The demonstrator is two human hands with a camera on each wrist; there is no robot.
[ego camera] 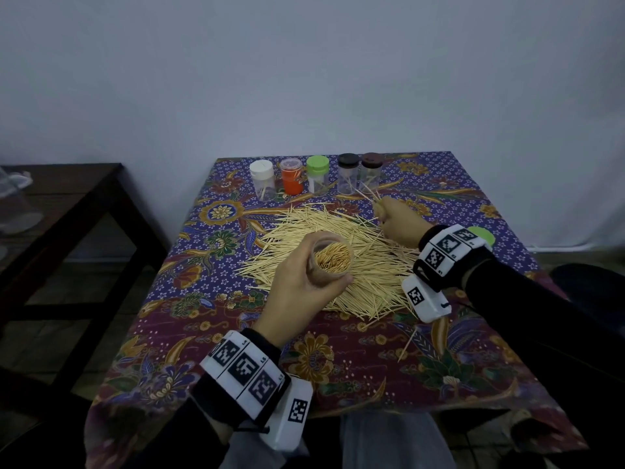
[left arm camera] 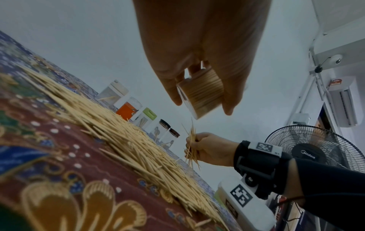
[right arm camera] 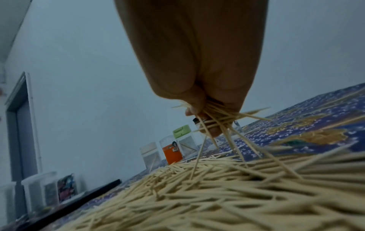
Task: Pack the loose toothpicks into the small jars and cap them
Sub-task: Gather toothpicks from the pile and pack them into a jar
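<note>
- While the left hand [ego camera: 297,286] wraps the nearly full, uncapped clear jar [ego camera: 330,258] above the toothpick pile [ego camera: 338,252], it stays upright.
- Beyond the pile, the right hand [ego camera: 400,220] pinches a splayed toothpick bunch [left arm camera: 191,146].
- Light, stiff, slippery sticks: probably best squeezed mid-length.

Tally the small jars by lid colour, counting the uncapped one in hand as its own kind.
White lid: 1
Clear lid, orange jar: 1
Green lid: 1
Black lid: 1
Brown lid: 1
Uncapped jar in left hand: 1
Total: 6
</note>
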